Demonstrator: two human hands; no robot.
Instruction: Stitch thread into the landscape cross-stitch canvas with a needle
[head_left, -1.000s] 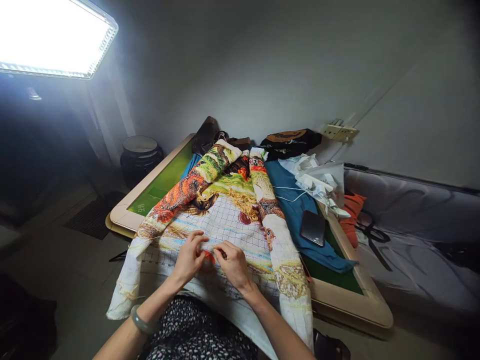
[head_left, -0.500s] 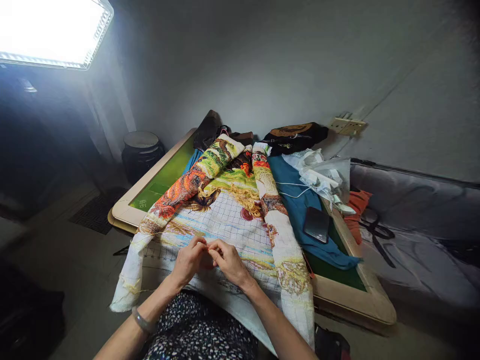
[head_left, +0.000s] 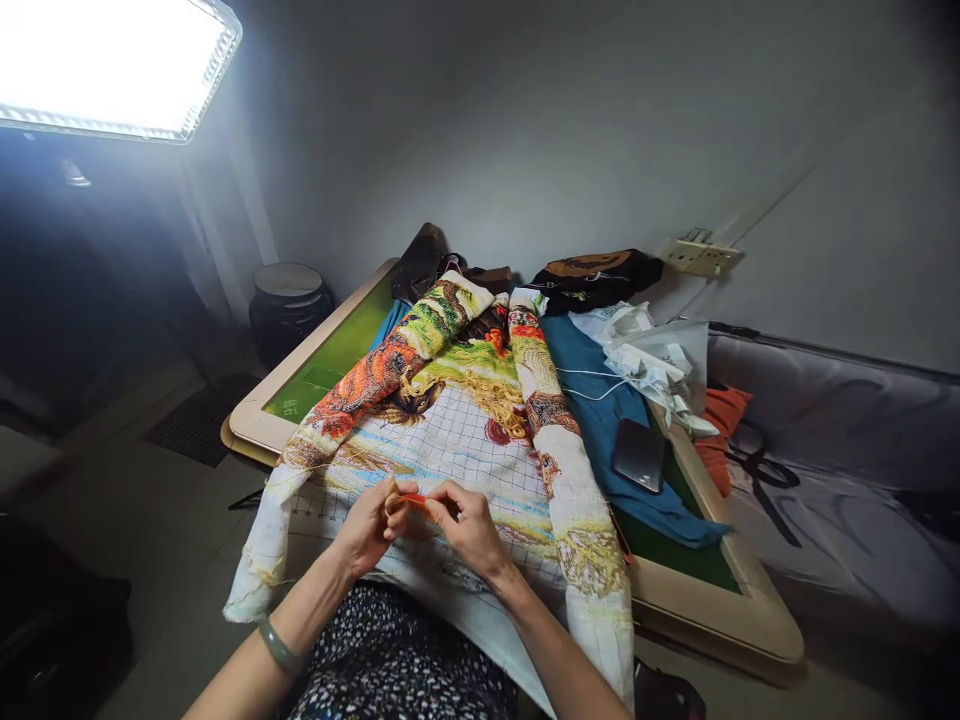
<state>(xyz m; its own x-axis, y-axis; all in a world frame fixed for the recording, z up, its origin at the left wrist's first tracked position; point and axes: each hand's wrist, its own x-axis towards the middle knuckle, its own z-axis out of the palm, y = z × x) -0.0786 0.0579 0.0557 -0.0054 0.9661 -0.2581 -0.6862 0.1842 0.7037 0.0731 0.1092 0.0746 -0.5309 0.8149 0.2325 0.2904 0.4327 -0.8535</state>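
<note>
A cross-stitch canvas (head_left: 465, 430) with a printed grid lies over the table's near edge and my lap, its two sides rolled up lengthwise. Just above its near part, my left hand (head_left: 369, 528) is closed, pinching one end of a short orange strand that looks like embroidery thread (head_left: 412, 498). The other end sits between the thumb and fingers of my right hand (head_left: 469, 528), also closed. The strand is stretched between both hands. Whether a needle is there I cannot make out.
A phone (head_left: 638, 455) rests on blue cloth (head_left: 592, 400) to the right, beside a clear plastic bag (head_left: 664, 360) and a white cable. Loose yellow thread (head_left: 491, 395) lies on the canvas. A bright lamp (head_left: 112, 65) hangs at upper left; a black bag (head_left: 596, 278) sits at the back.
My hands were close together at the fingertips; now they are slightly apart, with the orange strand showing between them. The left hand has turned and the view has shifted a little.
</note>
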